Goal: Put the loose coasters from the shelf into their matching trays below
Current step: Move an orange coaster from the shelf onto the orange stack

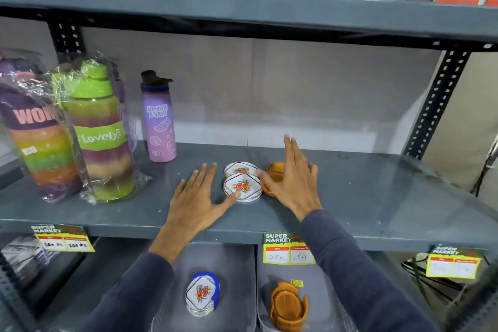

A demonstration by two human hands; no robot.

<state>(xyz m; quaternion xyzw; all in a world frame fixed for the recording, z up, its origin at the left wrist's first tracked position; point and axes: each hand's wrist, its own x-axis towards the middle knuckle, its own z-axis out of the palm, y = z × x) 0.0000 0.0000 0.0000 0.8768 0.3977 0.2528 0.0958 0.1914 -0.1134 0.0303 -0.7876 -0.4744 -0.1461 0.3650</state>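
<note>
White floral coasters (242, 186), two of them overlapping, lie loose on the grey shelf (363, 197), with amber wooden coasters (275, 170) just beside them. So the sorting looks barely begun, though each tray below, the left tray (237, 264) and the right tray (262, 304), already holds a matching set. The left hand (196, 197) lies spread, thumb touching the front floral coaster. The right hand (292, 180) covers the amber ones; whether it grips them I cannot tell, nor their count.

Glossy white floral coasters (243, 186), wood-look orange coasters (275, 173), matt grey metal shelf (377, 197).
</note>
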